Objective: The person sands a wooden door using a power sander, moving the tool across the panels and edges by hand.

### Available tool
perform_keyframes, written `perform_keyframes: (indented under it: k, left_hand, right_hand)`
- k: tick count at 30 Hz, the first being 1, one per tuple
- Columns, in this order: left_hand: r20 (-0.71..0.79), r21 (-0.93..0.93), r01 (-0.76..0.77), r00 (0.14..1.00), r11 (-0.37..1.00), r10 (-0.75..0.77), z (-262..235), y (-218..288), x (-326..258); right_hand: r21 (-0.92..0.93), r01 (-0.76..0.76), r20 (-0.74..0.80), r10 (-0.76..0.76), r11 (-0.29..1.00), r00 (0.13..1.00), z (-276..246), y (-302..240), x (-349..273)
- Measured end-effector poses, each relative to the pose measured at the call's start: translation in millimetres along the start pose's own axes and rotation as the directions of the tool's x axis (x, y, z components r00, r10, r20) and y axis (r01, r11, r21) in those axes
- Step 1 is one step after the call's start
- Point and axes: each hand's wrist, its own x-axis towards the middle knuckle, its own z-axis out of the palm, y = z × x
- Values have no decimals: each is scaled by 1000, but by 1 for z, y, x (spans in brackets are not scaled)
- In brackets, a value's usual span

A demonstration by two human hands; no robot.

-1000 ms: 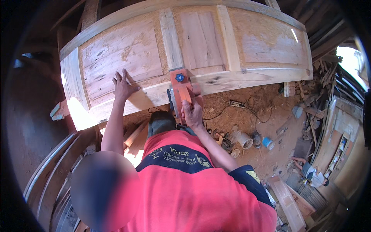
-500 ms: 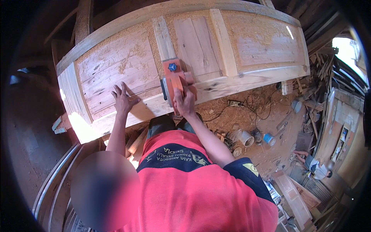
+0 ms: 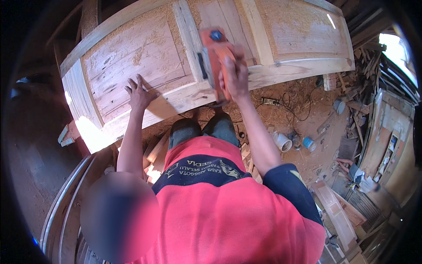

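A wooden panelled door (image 3: 94,81) lies flat before me, with sawdust and shavings spread over its panels. My right hand (image 3: 236,80) is wrapped round the handle of an orange electric planer (image 3: 216,55) with a blue front knob. The planer is over the door's near rail and a middle panel, beside a pale upright bar (image 3: 187,33); I cannot tell whether its sole touches the wood. My left hand (image 3: 140,93) rests on the door at the near edge of the left panel, fingers spread, holding nothing.
Beyond the near rail, a power strip (image 3: 270,101) and black cables lie on the dusty floor. A white bucket (image 3: 283,143) and a blue can (image 3: 309,143) stand to the right. Timber is piled at the far right; another person (image 3: 364,182) sits lower right.
My right hand has carried the planer to the right and farther from me, off the foot of the pale bar. My left hand stays at the same spot on the door.
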Motion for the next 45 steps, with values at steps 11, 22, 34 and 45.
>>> perform_keyframes:
  k: [11, 22, 34, 45]
  left_hand:
    - [-50, 52, -98, 994, 994, 101, 9, -14, 7]
    - [-52, -30, -81, 995, 996, 80, -3, -3, -2]
    - [-60, 21, -104, 993, 994, 105, 7, -19, -1]
    - [-69, -39, -107, 992, 993, 105, 11, -18, 1]
  right_hand:
    - [-117, -110, 6, 111, 987, 994, -12, 74, -112]
    - [-239, -42, 4, 44, 970, 999, 11, 79, -71]
    - [-250, 154, 10, -157, 956, 988, 80, 46, 107]
    - [83, 55, -51, -51, 995, 997, 24, -64, 72]
